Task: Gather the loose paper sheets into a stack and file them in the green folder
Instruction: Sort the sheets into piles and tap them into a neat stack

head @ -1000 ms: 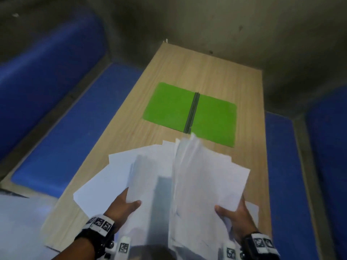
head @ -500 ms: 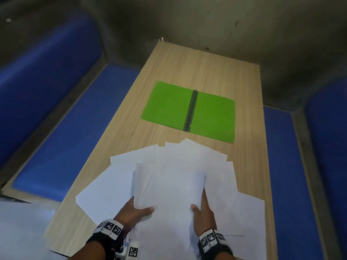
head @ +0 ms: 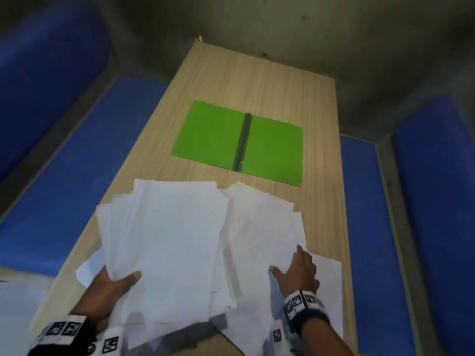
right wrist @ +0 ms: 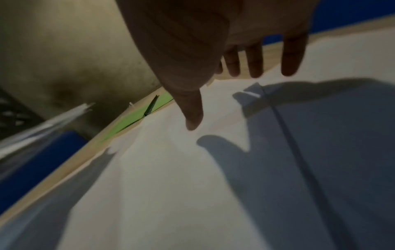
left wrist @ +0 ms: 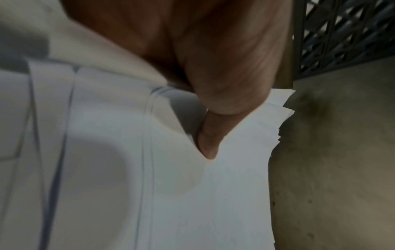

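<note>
The green folder [head: 239,142] lies open and flat on the wooden table [head: 257,78], beyond the papers; a sliver of it [right wrist: 136,116] shows in the right wrist view. My left hand [head: 113,283] grips a fanned bundle of white sheets [head: 167,242], thumb on top, raised off the table at the near left. That thumb [left wrist: 208,135] presses into the bundle [left wrist: 213,194]. My right hand [head: 298,271] hovers just over the loose sheets [head: 264,227] still lying on the table at the right, fingers [right wrist: 291,57] straight and spread, holding nothing.
Blue padded benches [head: 77,155] run along the left side and the right side [head: 365,227] of the table. A grey wall stands behind the far end. A metal lattice [left wrist: 346,30] shows in the left wrist view.
My left hand has lifted a bundle of sheets and swung it left. My right hand let go of the stack and moved right over the sheets lying there.
</note>
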A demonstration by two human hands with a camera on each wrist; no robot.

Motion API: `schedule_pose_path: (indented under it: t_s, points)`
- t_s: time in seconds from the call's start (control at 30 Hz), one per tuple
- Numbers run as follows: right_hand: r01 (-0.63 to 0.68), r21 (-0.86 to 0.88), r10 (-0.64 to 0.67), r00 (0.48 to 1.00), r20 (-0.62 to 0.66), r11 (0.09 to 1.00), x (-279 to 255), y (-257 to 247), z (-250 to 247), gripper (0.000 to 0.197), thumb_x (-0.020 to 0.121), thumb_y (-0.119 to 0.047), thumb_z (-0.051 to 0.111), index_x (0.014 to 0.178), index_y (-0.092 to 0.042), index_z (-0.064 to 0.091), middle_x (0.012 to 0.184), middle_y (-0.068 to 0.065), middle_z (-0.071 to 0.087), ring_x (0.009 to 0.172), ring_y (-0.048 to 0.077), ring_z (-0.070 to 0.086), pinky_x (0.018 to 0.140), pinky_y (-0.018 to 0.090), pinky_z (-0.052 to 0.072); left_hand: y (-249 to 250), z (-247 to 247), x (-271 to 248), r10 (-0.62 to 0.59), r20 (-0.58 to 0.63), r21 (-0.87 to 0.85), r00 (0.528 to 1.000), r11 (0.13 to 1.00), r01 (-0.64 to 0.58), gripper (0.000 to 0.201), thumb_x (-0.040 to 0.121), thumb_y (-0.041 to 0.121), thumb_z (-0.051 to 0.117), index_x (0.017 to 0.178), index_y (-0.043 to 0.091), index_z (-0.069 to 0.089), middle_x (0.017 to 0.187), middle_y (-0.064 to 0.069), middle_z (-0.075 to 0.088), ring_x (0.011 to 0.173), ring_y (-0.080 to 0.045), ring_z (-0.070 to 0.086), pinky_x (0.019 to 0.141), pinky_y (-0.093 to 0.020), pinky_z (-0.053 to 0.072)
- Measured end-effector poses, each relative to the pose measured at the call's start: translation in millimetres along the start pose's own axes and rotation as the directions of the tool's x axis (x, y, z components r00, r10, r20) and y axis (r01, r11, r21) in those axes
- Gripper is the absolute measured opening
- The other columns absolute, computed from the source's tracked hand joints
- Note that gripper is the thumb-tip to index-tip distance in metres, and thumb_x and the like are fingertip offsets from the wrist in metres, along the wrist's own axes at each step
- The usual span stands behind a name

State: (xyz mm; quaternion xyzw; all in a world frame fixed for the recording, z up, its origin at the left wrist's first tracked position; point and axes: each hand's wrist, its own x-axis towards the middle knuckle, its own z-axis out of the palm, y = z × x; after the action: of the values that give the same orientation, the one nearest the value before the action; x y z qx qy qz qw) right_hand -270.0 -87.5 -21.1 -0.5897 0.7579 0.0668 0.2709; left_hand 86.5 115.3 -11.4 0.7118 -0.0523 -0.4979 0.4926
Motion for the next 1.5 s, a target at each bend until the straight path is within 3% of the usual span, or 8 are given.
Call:
schedule_pose_path:
  t_s: [0.1,0.23,0.53,0.77,0.93,1.1,1.3,1.5]
  points:
    - [-0.170,-0.004,0.170,0.981,0.097,0.985,17,-11,-6,0.113,0.062,-0.045,0.085,0.148,-0.016,0.016,0.145,0.013,0.026,0.132,0.036,0.032,0.099,0.050,0.042,8,-21,-5,0.029,-0.047,-0.021,0.998,0.999,-0.030,0.042,0.095,-0.006,0.061,0.133,0.011,0.055,0.110,-0.014,0.071,0.098,-0.035,0.067,0.075,-0.044,0.064]
    - [-0.236,0.179,0.221,0.970,0.103,0.955,26,-11,3,0.091,0.065,-0.015,0.085,0.138,-0.016,0.029,0.137,0.014,0.028,0.117,0.036,0.045,0.081,0.038,0.050,2,-43,1,0.024,-0.093,-0.061,0.995,0.998,-0.030,0.048,0.095,-0.009,0.061,0.139,0.009,0.057,0.124,-0.021,0.068,0.115,-0.041,0.064,0.105,-0.056,0.045]
    - [0.030,0.332,-0.020,0.999,-0.033,0.943,43,-19,-37,0.028,0.086,-0.008,0.062,0.113,-0.008,0.055,0.102,0.013,0.064,0.089,0.028,0.064,0.068,0.022,0.049,-15,-56,4,-0.003,-0.136,-0.017,0.991,1.000,0.000,0.053,0.092,0.000,0.069,0.142,0.013,0.056,0.126,-0.015,0.069,0.117,-0.041,0.063,0.105,-0.057,0.045]
    - [-0.181,-0.105,0.206,0.922,0.327,0.978,-9,-10,-15,0.119,0.055,-0.055,0.086,0.142,0.001,0.028,0.137,0.018,0.052,0.119,0.031,0.057,0.086,0.032,0.052,-24,-56,14,-0.036,-0.126,-0.064,0.991,0.998,0.028,0.076,0.073,0.026,0.086,0.143,0.028,0.055,0.134,-0.011,0.068,0.121,-0.043,0.062,0.106,-0.066,0.045]
    - [-0.273,0.208,0.228,0.949,0.215,0.939,-31,11,24,0.046,0.084,0.001,0.064,0.119,-0.007,0.037,0.096,0.002,0.055,0.089,0.023,0.052,0.094,0.036,0.046,-26,-51,18,-0.040,-0.097,-0.073,0.995,0.997,0.033,0.066,0.079,0.019,0.084,0.140,0.024,0.059,0.132,-0.012,0.070,0.120,-0.044,0.064,0.106,-0.065,0.045]
    - [-0.055,0.261,0.034,0.996,0.083,0.964,-13,12,0,0.022,0.085,-0.012,0.068,0.074,-0.008,0.050,0.071,-0.002,0.050,0.062,0.014,0.048,0.058,0.023,0.040,-15,-44,19,-0.046,-0.099,-0.007,0.994,0.999,0.046,0.060,0.090,0.008,0.074,0.145,0.020,0.054,0.133,-0.014,0.068,0.120,-0.044,0.063,0.107,-0.065,0.044]
    - [-0.120,0.148,0.129,0.990,-0.050,0.982,40,4,-22,0.059,0.080,-0.045,0.070,0.120,-0.005,0.052,0.127,0.013,0.050,0.119,0.035,0.046,0.094,0.048,0.044,-4,-42,15,-0.035,-0.102,0.038,0.994,0.999,0.039,0.060,0.090,0.006,0.073,0.145,0.017,0.052,0.133,-0.016,0.066,0.119,-0.044,0.062,0.106,-0.064,0.045]
    - [-0.167,0.235,0.166,0.986,0.023,0.957,47,-7,-15,0.085,0.065,-0.020,0.088,0.131,0.001,0.039,0.127,0.023,0.054,0.114,0.038,0.056,0.088,0.042,0.050,-11,-45,15,-0.026,-0.169,0.024,0.985,0.999,0.030,0.074,0.076,0.031,0.089,0.142,0.027,0.055,0.134,-0.010,0.068,0.122,-0.042,0.062,0.107,-0.064,0.045]
